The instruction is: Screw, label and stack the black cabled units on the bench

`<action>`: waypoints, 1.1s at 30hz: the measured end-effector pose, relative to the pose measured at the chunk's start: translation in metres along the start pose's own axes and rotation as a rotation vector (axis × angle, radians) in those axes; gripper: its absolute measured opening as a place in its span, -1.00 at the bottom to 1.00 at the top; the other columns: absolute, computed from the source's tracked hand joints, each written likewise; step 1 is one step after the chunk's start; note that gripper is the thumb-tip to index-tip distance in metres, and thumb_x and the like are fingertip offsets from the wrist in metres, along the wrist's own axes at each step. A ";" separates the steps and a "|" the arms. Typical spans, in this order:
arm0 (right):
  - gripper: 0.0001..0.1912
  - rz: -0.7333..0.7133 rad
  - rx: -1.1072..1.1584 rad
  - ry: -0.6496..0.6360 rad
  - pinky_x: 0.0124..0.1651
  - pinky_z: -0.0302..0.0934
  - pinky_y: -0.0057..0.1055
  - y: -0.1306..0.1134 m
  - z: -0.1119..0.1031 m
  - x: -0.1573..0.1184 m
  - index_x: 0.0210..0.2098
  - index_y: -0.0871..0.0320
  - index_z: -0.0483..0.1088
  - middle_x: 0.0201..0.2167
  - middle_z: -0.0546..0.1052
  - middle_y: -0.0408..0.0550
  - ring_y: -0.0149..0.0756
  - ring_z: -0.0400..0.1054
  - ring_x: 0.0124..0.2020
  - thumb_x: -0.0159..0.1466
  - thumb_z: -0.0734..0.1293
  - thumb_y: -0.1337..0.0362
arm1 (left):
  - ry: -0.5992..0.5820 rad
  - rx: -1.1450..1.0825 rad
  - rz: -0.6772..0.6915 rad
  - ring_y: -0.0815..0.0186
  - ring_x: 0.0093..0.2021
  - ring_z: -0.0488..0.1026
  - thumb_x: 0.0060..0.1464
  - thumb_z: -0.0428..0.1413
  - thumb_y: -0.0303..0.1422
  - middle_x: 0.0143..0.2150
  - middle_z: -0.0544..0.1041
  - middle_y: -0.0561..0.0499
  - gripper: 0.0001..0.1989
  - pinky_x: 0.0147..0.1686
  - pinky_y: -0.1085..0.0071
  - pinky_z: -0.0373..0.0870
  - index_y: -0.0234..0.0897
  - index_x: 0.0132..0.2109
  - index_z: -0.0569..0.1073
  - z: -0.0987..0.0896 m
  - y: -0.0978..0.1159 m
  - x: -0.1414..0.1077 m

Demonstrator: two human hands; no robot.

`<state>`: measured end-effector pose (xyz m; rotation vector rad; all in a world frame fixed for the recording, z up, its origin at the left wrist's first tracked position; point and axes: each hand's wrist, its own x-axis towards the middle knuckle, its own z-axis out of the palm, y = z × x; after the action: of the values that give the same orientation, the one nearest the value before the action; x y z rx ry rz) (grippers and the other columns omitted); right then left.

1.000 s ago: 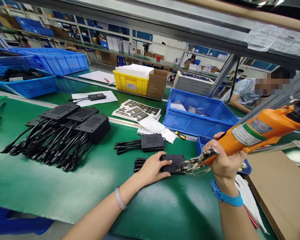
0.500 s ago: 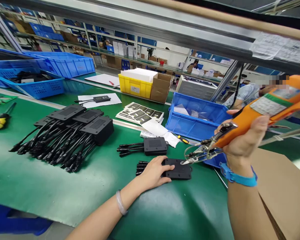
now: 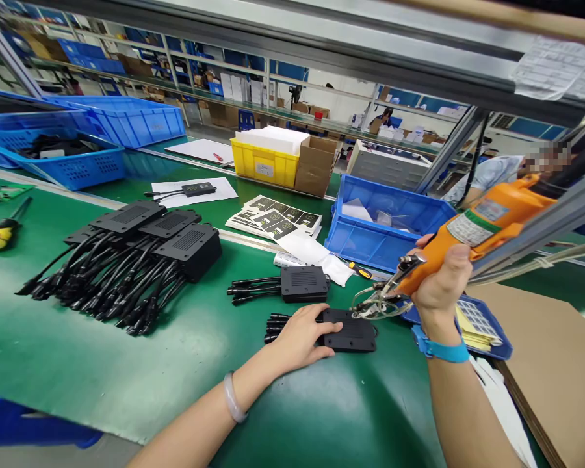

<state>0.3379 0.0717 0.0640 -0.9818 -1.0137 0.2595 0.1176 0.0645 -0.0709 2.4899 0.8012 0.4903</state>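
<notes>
My left hand [image 3: 302, 337] grips a black plastic box [image 3: 353, 333], pressing it flat on the bench with the fingers over its top and the thumb along its near side. Short black cables [image 3: 274, 327] stick out to the left from under the hand. Wrapped in my right hand [image 3: 441, 286] is an orange electric screwdriver [image 3: 472, 224], tilted down to the left. Its tip, among thin tubes and metal fittings, reaches the far edge of the box; whether it sits on a screw I cannot make out. Just behind lies another black cabled box [image 3: 303, 284].
Several black cabled boxes [image 3: 188, 250] are piled at left. Behind stand printed label sheets [image 3: 277, 220], a yellow bin [image 3: 263, 162] and a blue crate [image 3: 365, 244]. A small screwdriver [image 3: 361, 270] lies nearby. At right are a blue tray [image 3: 504, 348] and cardboard [image 3: 550, 364]. A person's sleeve [image 3: 492, 172] shows behind.
My right hand and the electric screwdriver's body have moved left and a little down, while the tip stays near the box's far edge. My left hand has kept its place on the box.
</notes>
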 end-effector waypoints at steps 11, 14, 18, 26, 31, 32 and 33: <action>-0.49 -0.070 0.014 0.029 -0.74 0.10 -0.40 -0.016 0.004 -0.013 -0.37 0.11 0.43 -0.64 0.35 -0.20 -0.37 0.20 -0.73 0.13 0.30 -0.23 | 0.008 0.021 0.006 -0.14 0.27 0.31 -0.05 0.38 -0.15 0.32 0.31 -0.25 -0.39 0.18 -0.10 0.31 -0.08 0.16 0.49 0.000 0.000 0.000; -0.47 -0.137 0.013 0.056 -0.76 0.09 -0.37 -0.045 0.012 -0.005 -0.31 0.12 0.47 -0.66 0.36 -0.18 -0.35 0.19 -0.76 0.17 0.26 -0.25 | 0.004 0.030 0.025 -0.13 0.27 0.31 -0.03 0.36 -0.13 0.33 0.30 -0.23 -0.39 0.19 -0.09 0.31 -0.04 0.18 0.48 0.001 -0.001 0.001; -0.51 -0.229 0.003 0.099 -0.73 0.10 -0.39 -0.067 0.026 0.009 -0.35 0.09 0.48 -0.70 0.31 -0.18 -0.37 0.18 -0.75 0.26 0.22 -0.20 | 0.003 0.034 0.039 -0.12 0.27 0.31 -0.02 0.35 -0.12 0.33 0.30 -0.21 -0.40 0.19 -0.09 0.30 0.00 0.19 0.47 0.002 -0.001 0.002; -0.50 -0.153 -0.039 0.117 -0.72 0.01 -0.42 -0.036 0.034 0.003 -0.40 0.06 0.52 -0.66 0.32 -0.16 -0.39 0.16 -0.72 0.24 0.22 -0.21 | 0.011 0.036 0.024 -0.07 0.19 0.38 -0.05 0.38 -0.13 0.23 0.36 -0.21 -0.40 0.16 -0.03 0.35 -0.04 0.16 0.49 0.001 0.003 0.003; -0.51 -0.158 -0.044 0.106 -0.73 0.01 -0.42 -0.037 0.033 0.005 -0.40 0.02 0.54 -0.66 0.33 -0.15 -0.38 0.14 -0.73 0.26 0.19 -0.19 | 0.009 0.039 0.010 -0.09 0.19 0.37 -0.04 0.37 -0.13 0.24 0.34 -0.19 -0.41 0.15 -0.04 0.36 -0.02 0.16 0.49 0.002 0.003 0.003; -0.51 -0.165 -0.038 0.112 -0.73 0.01 -0.43 -0.038 0.033 0.006 -0.40 0.02 0.53 -0.66 0.33 -0.16 -0.39 0.14 -0.73 0.26 0.19 -0.18 | 0.008 0.040 0.008 -0.09 0.19 0.37 -0.03 0.37 -0.13 0.24 0.34 -0.20 -0.41 0.15 -0.04 0.36 -0.02 0.17 0.49 0.002 0.003 0.003; -0.52 -0.177 -0.029 0.118 -0.73 0.01 -0.44 -0.040 0.033 0.007 -0.41 0.04 0.53 -0.66 0.34 -0.16 -0.39 0.14 -0.72 0.26 0.19 -0.18 | 0.007 0.040 0.008 -0.09 0.19 0.38 -0.03 0.37 -0.13 0.24 0.34 -0.20 -0.41 0.15 -0.04 0.36 -0.02 0.17 0.48 0.002 0.003 0.002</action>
<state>0.3052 0.0721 0.1046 -0.9167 -0.9916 0.0397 0.1217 0.0634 -0.0710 2.5304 0.8119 0.4905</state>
